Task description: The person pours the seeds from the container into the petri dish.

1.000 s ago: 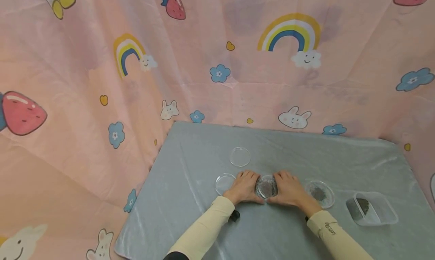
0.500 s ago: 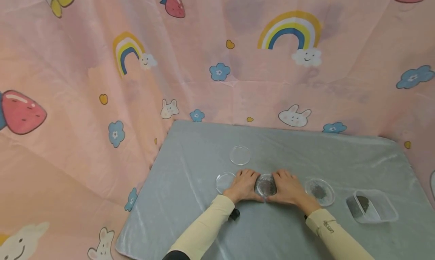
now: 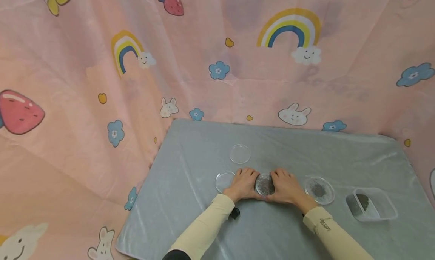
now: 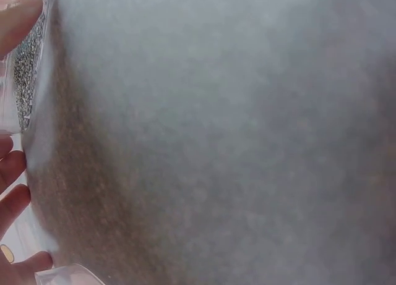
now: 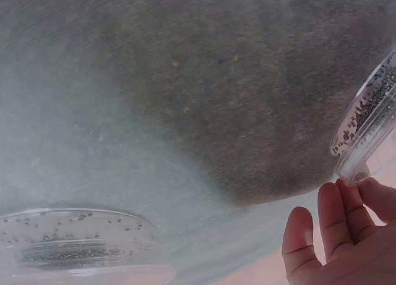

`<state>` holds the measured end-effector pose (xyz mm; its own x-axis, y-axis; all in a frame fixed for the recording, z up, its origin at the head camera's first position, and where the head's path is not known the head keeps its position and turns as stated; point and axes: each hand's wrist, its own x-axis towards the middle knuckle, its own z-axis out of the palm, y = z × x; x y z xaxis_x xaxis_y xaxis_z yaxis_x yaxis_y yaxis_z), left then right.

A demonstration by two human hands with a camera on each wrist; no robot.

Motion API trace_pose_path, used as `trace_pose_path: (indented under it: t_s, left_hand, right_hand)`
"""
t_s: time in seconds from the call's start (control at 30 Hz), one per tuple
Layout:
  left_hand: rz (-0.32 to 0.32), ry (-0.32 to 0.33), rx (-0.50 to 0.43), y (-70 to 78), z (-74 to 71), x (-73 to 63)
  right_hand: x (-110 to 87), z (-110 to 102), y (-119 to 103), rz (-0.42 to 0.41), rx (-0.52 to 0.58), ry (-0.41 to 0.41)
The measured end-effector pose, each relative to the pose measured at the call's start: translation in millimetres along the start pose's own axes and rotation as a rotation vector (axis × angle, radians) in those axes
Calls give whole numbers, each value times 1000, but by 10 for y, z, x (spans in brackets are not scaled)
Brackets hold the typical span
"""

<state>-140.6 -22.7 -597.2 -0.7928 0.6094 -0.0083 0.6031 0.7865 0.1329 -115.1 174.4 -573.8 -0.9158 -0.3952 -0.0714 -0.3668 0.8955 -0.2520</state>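
Jointly, left hand [image 3: 243, 185] and right hand [image 3: 285, 187], part-curled, grip one clear dish [image 3: 264, 185].

Nothing legible for certain: only small dark lettering [image 3: 325, 224] printed on the right sleeve [image 3: 335, 235], near its wrist edge, too tiny to make out.

The grey cloth-covered table [image 3: 272, 230] is marked by pale creases on its left side. A clear, shallow round dish [image 3: 240, 154] is set toward the back, and a second clear dish [image 3: 224, 181] is placed nearer and slightly farther left. On the right, a petri dish [image 3: 331, 194] scattered with dark granules [image 3: 318, 190] is set near a rectangular plastic box [image 3: 387, 203], where more dark material [image 3: 363, 202] is held at the left end.
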Motion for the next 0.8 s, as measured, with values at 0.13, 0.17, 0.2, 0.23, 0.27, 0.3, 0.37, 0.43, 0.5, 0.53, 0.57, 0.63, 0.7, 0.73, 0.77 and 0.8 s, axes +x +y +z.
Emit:
trace_pose_path:
  t_s: [0.13,0.17,0.2,0.23,0.27,0.3,0.37,0.43,0.5,0.53,0.57,0.63,0.7,0.73,0.77,0.8]
  left_hand:
    - [-2,-1,9,-2,4,7]
    - [-2,-5,11,-2,2,7]
    - [-2,-8,11,-1,-1,8]
    - [-3,-12,10,-1,-3,10]
    - [-3,-14,9,0,-4,10]
    - [-4,-17,8,0,-4,13]
    - [-5,-21,7,-1,-5,16]
    - [-6,-19,2,-1,-5,17]
    - [-4,-23,0,0,-10,14]
    - [-3,-22,-1,0,-16,13]
    - [0,-21,-2,0,-21,11]
    - [3,-24,-5,0,-29,7]
    - [5,-22,-7,0,-33,4]
    - [4,-20,-7,-1,-33,4]
    - [4,-18,-6,-2,-33,5]
    - [2,-15,-5,-4,-34,6]
  right_hand:
    - [10,13,10,-7,-5,-2]
    - [10,17,13,-6,-4,-3]
    - [10,21,15,-4,-3,-4]
    - [9,24,15,-3,-2,-5]
    - [8,28,17,-1,1,-6]
    - [7,31,17,0,3,-6]
    - [6,41,16,1,6,-3]
    - [3,51,17,1,10,4]
    - [-6,69,26,6,20,10]
    - [-10,77,33,8,27,15]
    - [-16,88,42,15,39,18]
    - [-32,110,60,25,65,26]
    - [-49,132,82,30,91,40]
    - [-56,144,94,32,101,47]
    - [-63,151,105,32,113,54]
    - [-70,155,116,31,123,61]
